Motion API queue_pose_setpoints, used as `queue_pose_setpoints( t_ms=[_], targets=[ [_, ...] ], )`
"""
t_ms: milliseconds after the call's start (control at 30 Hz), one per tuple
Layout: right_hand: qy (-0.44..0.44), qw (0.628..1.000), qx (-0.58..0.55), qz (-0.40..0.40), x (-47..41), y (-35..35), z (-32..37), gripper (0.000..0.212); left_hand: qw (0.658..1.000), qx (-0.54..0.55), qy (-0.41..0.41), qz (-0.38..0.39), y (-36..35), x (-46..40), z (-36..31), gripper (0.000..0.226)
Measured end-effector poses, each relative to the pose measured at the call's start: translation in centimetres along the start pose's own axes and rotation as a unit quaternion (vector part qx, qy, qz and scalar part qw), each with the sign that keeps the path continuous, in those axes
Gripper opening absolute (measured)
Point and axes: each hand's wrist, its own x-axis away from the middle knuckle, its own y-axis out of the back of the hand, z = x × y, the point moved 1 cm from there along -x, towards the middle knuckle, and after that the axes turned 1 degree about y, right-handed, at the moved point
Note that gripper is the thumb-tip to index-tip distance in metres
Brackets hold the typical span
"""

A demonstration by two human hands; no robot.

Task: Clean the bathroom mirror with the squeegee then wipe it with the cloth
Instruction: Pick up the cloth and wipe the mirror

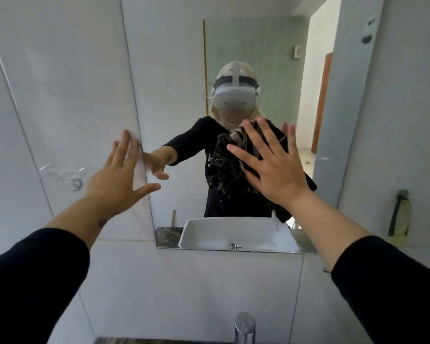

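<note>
The frameless bathroom mirror (174, 70) hangs on the tiled wall in front of me. My right hand (271, 165) lies flat against it with fingers spread, pressing a dark cloth with a beige pattern (227, 167) onto the glass. Part of the cloth hangs below my wrist. My left hand (117, 180) is open, its fingertips touching the mirror's left edge and the tile beside it. It holds nothing. Both of my sleeves are black. No squeegee is in either hand.
A chrome tap (245, 327) stands below at the bottom edge. A black and yellow-green item (399, 217) hangs from a hook on the right wall. A small suction hook (76, 182) sits on the left tiles. The mirror reflects a white basin and a doorway.
</note>
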Motion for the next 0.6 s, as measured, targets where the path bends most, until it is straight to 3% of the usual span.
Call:
queue_pose_setpoints(
  t_ms=[233,600],
  targets=[
    [0.080,0.996,-0.028,-0.017,-6.4,0.0,6.4,0.048,0.995,0.092,-0.034,-0.033,0.3,0.0,1.2,0.060],
    [0.154,0.987,-0.025,-0.022,-4.2,-3.1,14.4,0.051,0.979,0.187,-0.017,-0.079,-1.3,-0.1,0.7,0.060]
  ],
)
